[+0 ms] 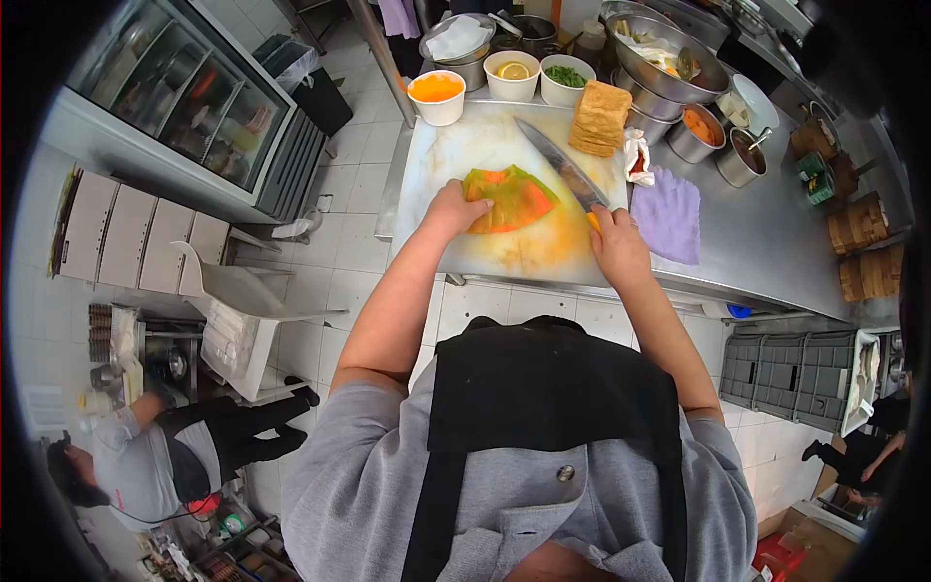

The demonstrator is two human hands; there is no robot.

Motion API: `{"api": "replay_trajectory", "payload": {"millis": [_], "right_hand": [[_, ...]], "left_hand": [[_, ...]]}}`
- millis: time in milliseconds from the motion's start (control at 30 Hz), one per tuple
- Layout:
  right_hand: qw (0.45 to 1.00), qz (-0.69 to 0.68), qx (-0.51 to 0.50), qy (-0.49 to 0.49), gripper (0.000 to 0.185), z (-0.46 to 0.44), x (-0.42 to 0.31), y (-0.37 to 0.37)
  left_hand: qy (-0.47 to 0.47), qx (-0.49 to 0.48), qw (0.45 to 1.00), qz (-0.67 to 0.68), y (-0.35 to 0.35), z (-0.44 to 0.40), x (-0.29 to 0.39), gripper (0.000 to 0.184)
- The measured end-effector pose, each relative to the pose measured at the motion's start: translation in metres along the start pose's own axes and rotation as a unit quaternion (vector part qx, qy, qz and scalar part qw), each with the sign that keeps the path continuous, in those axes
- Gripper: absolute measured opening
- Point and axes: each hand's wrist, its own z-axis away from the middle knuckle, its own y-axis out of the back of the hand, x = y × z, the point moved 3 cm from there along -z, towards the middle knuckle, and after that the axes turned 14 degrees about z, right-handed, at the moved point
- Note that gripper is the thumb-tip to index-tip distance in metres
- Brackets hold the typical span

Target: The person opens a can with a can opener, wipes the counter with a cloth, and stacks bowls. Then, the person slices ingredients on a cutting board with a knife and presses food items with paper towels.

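Observation:
My left hand [452,210] grips the left edge of a broad orange piece of fruit or vegetable with green borders [514,201], its thumb on top. Whether it is pumpkin, papaya or something else I cannot tell. The piece rests on a stained white cutting board [446,145]. In my right hand [621,247] is the yellow handle of a large kitchen knife [562,163]. The blade lies low over the board, pointing away to the upper left, to the right of the orange piece and apart from it. Orange juice stains spread across the board's near part.
Along the board's far edge stand tubs of orange food [436,95], lemon [511,73] and chopped greens [564,78]. A stacked brown block [599,116], a purple cloth [665,215] and metal pots [695,136] sit rightward. Other people [145,456] are at the sides.

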Motion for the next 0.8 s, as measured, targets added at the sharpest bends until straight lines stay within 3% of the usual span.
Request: {"api": "replay_trajectory", "payload": {"millis": [100,167,500,600,700,767,800], "right_hand": [[1.0,0.014,0.001,0.003,0.042,-0.001,-0.001,-0.002],[1.0,0.026,0.002,0.012,0.042,-0.001,-0.002,-0.004],[0.999,0.028,0.011,0.01,0.042,-0.002,-0.001,-0.005],[0.999,0.048,-0.005,0.021,0.04,-0.002,-0.002,-0.004],[0.998,0.051,-0.006,0.027,0.039,-0.003,-0.002,-0.004],[0.998,0.052,-0.015,0.022,0.039,-0.004,-0.002,-0.002],[0.998,0.053,-0.016,0.024,0.039,-0.004,-0.003,-0.002]], "left_hand": [[0.002,-0.001,0.999,-0.05,-0.007,-0.004,0.003,0.055],[-0.023,0.05,0.994,-0.098,-0.01,-0.002,0.004,0.049],[-0.061,0.057,0.996,-0.03,0.006,-0.01,-0.008,0.047],[-0.018,0.059,0.997,-0.043,0.017,-0.009,-0.009,0.046],[-0.014,0.115,0.98,-0.16,0.012,0.004,0.004,0.046],[-0.196,0.271,0.909,-0.247,0.008,0.024,0.032,0.043],[-0.195,0.272,0.91,-0.246,0.006,0.025,0.037,0.043]]}}
